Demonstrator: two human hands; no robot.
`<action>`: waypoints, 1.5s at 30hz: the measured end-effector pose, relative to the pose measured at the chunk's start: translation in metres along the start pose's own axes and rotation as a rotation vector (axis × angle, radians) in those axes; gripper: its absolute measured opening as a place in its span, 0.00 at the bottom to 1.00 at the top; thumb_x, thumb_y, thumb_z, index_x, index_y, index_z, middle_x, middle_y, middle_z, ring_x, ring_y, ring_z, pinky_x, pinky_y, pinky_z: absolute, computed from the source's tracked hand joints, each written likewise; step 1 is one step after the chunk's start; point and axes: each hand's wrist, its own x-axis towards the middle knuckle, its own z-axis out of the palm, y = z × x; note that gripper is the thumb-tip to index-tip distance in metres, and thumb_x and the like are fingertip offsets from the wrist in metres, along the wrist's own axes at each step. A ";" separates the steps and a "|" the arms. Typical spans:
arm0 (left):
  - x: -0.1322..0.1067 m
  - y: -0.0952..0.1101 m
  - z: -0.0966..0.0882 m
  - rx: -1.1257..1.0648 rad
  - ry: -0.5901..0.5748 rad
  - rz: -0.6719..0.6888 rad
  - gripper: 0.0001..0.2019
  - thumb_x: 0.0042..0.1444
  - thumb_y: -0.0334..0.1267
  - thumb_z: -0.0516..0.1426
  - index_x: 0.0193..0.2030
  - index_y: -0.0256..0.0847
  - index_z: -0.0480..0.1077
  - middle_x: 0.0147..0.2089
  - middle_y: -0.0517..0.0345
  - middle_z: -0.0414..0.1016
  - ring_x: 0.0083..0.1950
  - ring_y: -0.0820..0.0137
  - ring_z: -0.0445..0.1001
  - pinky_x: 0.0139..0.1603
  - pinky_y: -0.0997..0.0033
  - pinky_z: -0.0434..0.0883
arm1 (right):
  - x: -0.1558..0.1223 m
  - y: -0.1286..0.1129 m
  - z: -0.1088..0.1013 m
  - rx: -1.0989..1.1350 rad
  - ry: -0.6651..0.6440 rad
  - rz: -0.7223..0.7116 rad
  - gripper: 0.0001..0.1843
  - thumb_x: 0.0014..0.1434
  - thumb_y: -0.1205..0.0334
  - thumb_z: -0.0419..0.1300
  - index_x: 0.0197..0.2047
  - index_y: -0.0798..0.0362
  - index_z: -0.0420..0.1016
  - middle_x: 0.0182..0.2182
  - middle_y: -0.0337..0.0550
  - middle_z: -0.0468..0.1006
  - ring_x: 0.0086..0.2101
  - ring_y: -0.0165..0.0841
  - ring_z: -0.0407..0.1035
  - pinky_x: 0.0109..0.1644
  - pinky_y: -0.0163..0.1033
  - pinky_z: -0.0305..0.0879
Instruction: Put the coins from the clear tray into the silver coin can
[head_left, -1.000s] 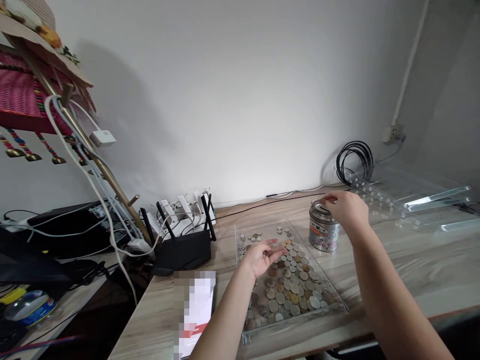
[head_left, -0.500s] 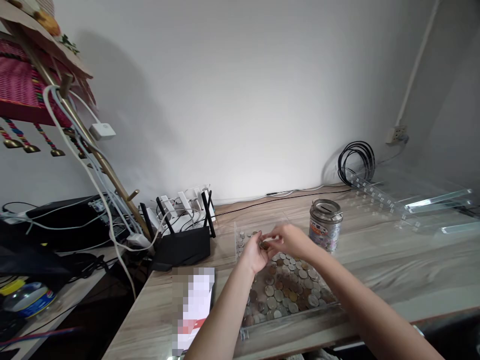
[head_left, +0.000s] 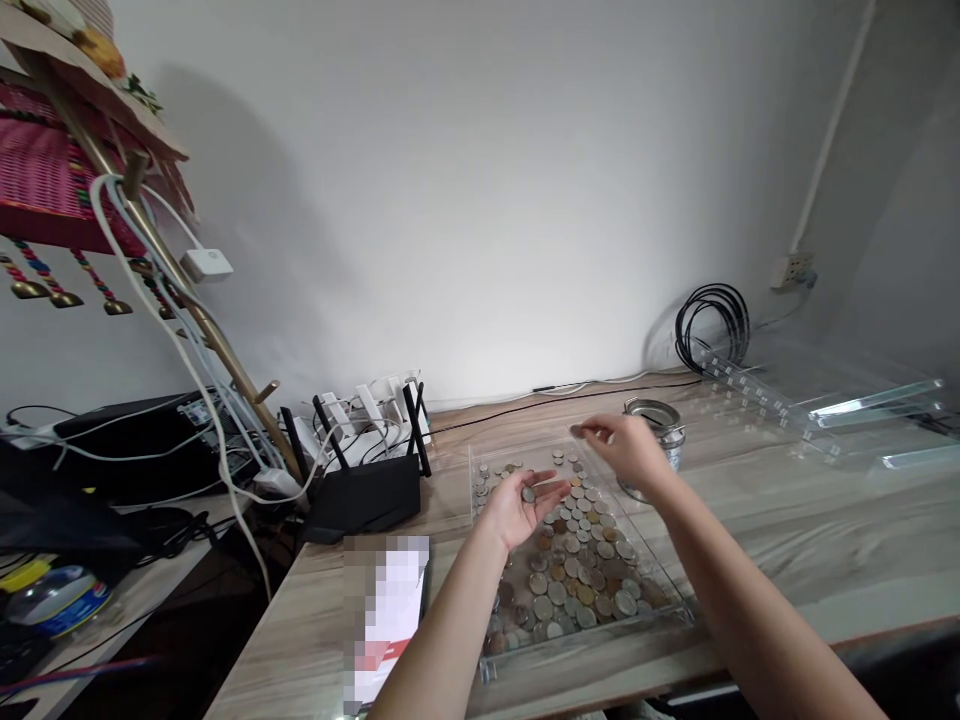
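Palm up, my left hand (head_left: 517,510) is held over the left part of a clear plastic tray (head_left: 585,645) with its fingers extended. A silver coin (head_left: 529,494) rests on its fingers. My right hand (head_left: 626,450) pinches another coin (head_left: 577,431) between thumb and fingertips, above the tray's far right corner. Just behind that hand stands a metal tin (head_left: 654,411) with a slot in its lid, its printed side mostly hidden. Many loose silver and brassy coins (head_left: 555,590) lie spread over the tray.
A black router (head_left: 367,495) with upright antennas stands left of the tray, with white plugs and cables behind it. A phone-like slab with a pixelated top (head_left: 390,620) lies nearer. Clear acrylic pieces (head_left: 840,400) and a coiled black cable (head_left: 712,325) are at the right.
My right hand has left the left palm and moved up and right, in front of the tin, with a coin. My left hand's fingers have spread out.
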 end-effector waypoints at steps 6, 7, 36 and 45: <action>0.002 0.001 -0.002 0.013 0.023 0.007 0.13 0.52 0.31 0.47 0.40 0.23 0.65 0.42 0.34 0.70 0.47 0.59 0.68 0.39 0.72 0.70 | 0.015 0.065 -0.038 0.305 0.375 0.301 0.14 0.42 0.54 0.57 0.26 0.57 0.71 0.18 0.42 0.72 0.21 0.29 0.64 0.23 0.32 0.55; 0.001 0.001 -0.001 0.010 0.035 0.009 0.13 0.52 0.31 0.47 0.40 0.23 0.65 0.41 0.33 0.71 0.47 0.59 0.68 0.39 0.72 0.70 | 0.016 0.070 -0.041 0.422 0.387 0.326 0.14 0.42 0.54 0.58 0.26 0.58 0.70 0.17 0.41 0.71 0.19 0.28 0.63 0.21 0.31 0.54; -0.001 -0.002 0.004 0.308 0.104 0.064 0.05 0.48 0.32 0.55 0.25 0.32 0.65 0.17 0.61 0.65 0.13 0.86 0.58 0.09 0.88 0.49 | 0.010 0.041 -0.042 -0.427 0.267 0.333 0.13 0.47 0.56 0.52 0.31 0.49 0.75 0.32 0.45 0.74 0.35 0.37 0.65 0.31 0.37 0.58; 0.001 -0.005 0.001 0.339 -0.035 0.127 0.10 0.47 0.42 0.55 0.26 0.38 0.59 0.14 0.70 0.55 0.10 0.87 0.44 0.11 0.84 0.36 | -0.011 -0.024 0.044 0.251 -0.428 -0.062 0.12 0.47 0.61 0.53 0.31 0.54 0.75 0.24 0.41 0.76 0.26 0.29 0.67 0.29 0.31 0.60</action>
